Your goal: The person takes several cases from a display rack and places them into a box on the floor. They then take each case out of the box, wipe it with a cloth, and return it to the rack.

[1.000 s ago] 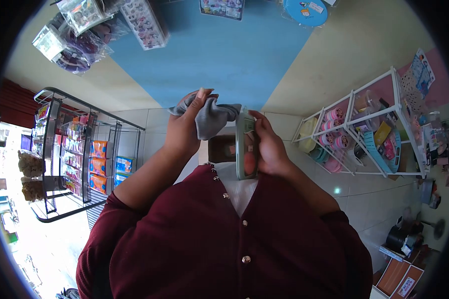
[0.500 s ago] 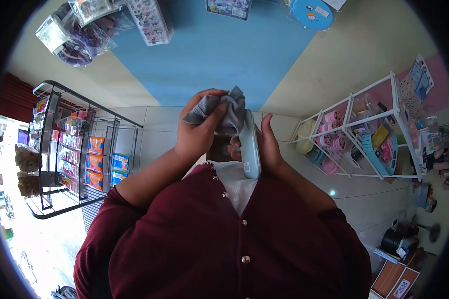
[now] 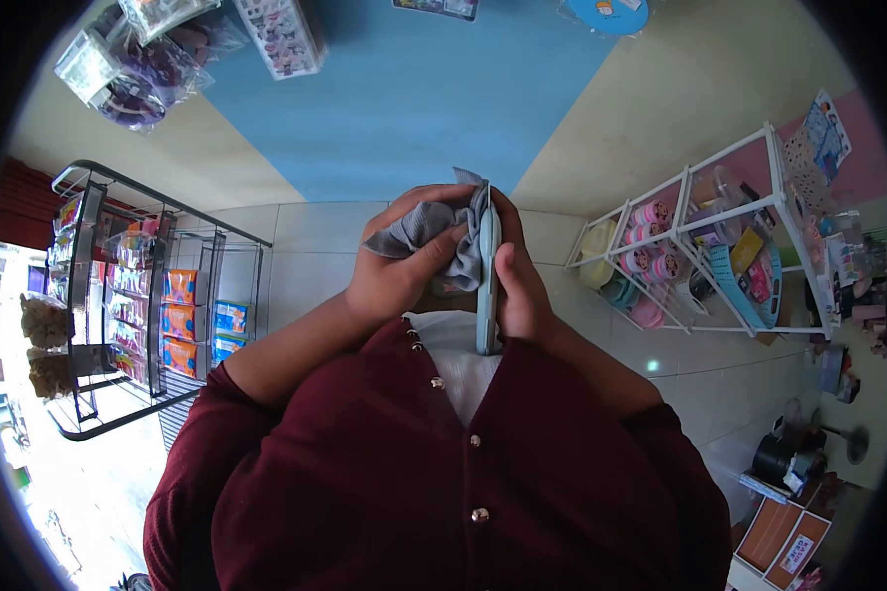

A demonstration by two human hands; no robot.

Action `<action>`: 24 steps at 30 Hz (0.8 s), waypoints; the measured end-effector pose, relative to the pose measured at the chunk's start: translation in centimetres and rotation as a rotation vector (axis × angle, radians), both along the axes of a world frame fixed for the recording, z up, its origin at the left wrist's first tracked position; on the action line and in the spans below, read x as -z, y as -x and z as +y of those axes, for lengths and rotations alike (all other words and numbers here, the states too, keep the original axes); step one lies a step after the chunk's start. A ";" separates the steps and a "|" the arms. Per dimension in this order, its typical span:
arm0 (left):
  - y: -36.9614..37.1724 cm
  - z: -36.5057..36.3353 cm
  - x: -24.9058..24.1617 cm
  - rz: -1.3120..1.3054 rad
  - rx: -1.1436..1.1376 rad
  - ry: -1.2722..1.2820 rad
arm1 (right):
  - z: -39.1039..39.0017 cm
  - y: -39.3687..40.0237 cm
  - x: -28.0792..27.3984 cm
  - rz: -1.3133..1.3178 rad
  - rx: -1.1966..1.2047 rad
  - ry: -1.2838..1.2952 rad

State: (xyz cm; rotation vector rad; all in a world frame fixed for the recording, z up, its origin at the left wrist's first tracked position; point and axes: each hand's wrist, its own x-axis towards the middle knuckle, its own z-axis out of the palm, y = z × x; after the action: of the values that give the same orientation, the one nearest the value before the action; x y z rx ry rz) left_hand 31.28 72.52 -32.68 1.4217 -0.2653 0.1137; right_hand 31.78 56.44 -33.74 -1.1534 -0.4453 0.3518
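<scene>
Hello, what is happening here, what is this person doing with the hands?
A person in a dark red cardigan stands in a small shop. The right hand holds a pale blue phone on its edge, seen side-on. The left hand presses a grey cloth against the flat side of the phone. A white rack with coloured goods stands on one side, a black rack with boxes on the other.

A soft, matt grey cloth point(image 3: 434, 236) presses against a smooth, slightly glossy pale-green plastic case point(image 3: 487, 286), above a matt maroon knit cardigan point(image 3: 434, 492) with shiny buttons, while glossy white tiles point(image 3: 296, 256) cover the floor.
</scene>
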 end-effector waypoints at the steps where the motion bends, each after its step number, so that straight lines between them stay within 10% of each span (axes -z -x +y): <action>1: 0.0 0.5 0.0 -0.053 0.039 -0.043 | 0.1 0.3 -1.0 0.063 0.004 -0.054; 4: 1.7 1.0 -1.1 0.155 0.174 0.133 | -0.6 -0.2 -0.3 -0.006 -0.006 0.021; 8: 1.7 1.1 -1.7 -0.273 -0.035 -0.327 | -0.4 0.1 0.4 -0.127 0.076 0.004; 24: 2.6 0.9 -2.6 -0.509 -0.213 -0.481 | -0.6 -0.8 3.6 -0.586 0.231 0.083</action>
State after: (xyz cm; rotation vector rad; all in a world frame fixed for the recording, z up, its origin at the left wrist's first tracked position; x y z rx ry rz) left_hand 28.68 73.43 -30.07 1.8845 -0.5874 0.6252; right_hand 32.57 55.83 -37.32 -1.3699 -0.8025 -0.1823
